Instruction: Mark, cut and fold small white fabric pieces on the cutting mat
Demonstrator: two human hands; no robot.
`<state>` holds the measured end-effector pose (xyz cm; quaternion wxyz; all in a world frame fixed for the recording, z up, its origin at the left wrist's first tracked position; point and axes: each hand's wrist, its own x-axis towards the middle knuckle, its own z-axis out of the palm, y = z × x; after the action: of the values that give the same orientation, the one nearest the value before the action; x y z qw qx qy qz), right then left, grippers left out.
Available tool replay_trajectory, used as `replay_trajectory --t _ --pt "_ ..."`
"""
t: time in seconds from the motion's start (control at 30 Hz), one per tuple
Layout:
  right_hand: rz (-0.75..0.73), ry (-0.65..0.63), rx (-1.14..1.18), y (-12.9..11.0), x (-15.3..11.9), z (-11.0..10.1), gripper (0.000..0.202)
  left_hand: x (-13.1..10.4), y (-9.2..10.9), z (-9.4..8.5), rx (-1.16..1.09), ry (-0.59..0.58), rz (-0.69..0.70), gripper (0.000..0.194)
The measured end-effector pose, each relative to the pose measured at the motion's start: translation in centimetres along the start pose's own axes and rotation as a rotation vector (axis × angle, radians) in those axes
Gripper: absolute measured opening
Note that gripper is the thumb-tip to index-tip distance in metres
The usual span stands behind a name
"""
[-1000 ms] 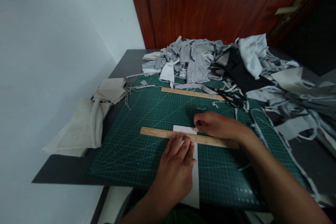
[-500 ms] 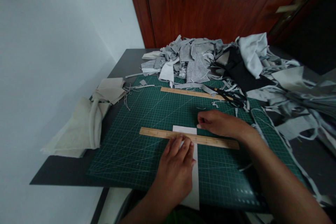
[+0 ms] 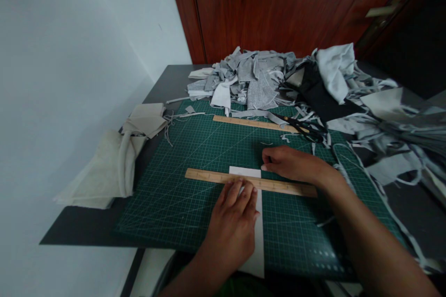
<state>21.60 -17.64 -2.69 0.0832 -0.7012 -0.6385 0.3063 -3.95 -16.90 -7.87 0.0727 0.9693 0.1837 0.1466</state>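
A wooden ruler (image 3: 285,186) lies crosswise over a white strip (image 3: 258,241) on the green cutting mat (image 3: 167,204). My left hand (image 3: 235,222) rests flat on the strip, its slightly spread fingertips touching the ruler's near edge. Beyond the ruler, my right hand (image 3: 284,161) is closed, with its fingers curled at the strip's upper right corner. Whatever those fingers may hold is too small to make out. The strip's top end shows above the ruler, and its near end reaches past the mat's front edge.
A second wooden ruler (image 3: 244,122) and black scissors (image 3: 306,131) lie farther back. Behind them is a heap of grey fabric scraps (image 3: 263,88), with black cloth (image 3: 320,93) at its right. Folded cream cloth (image 3: 114,167) sits at the left by the wall.
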Motion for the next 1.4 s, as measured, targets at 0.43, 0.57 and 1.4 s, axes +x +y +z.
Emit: replay_trajectory --t 0.43,0.57,1.4 --pt "0.017 -0.002 -0.004 0.02 -0.06 0.16 0.019 -0.04 0.02 0.01 0.004 -0.008 -0.009 0.045" --pt "0.004 0.008 -0.001 -0.09 -0.1 0.14 0.019 -0.16 -0.01 0.13 -0.001 -0.011 -0.011 0.047" --pt "-0.002 0.024 -0.014 0.02 -0.11 0.38 0.02 0.0 0.03 0.08 -0.012 -0.009 0.004 0.046"
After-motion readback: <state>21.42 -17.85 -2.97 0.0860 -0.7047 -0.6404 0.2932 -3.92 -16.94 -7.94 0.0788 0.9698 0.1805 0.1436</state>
